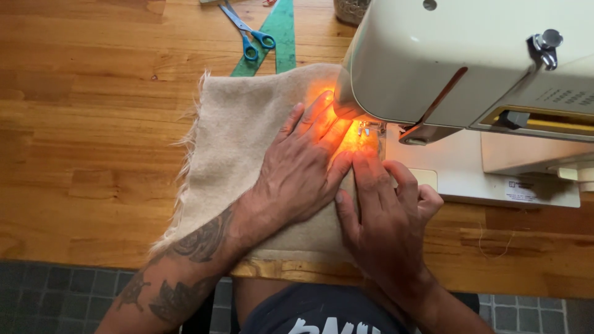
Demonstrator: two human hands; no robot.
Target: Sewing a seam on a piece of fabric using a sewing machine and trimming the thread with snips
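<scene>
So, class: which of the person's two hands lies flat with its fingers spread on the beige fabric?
The left hand, on the tattooed arm, lies flat on the fabric. The right hand has curled fingers, with only its index finger stretched toward the needle.

A small white rectangular label (520,192) sits on the sewing machine's (470,62) base.

Bystanders on the wooden table (93,124)
Blue-handled scissors (250,34) are laid beside a green ruler (281,34); a woven container (351,9) is seen behind.
</scene>
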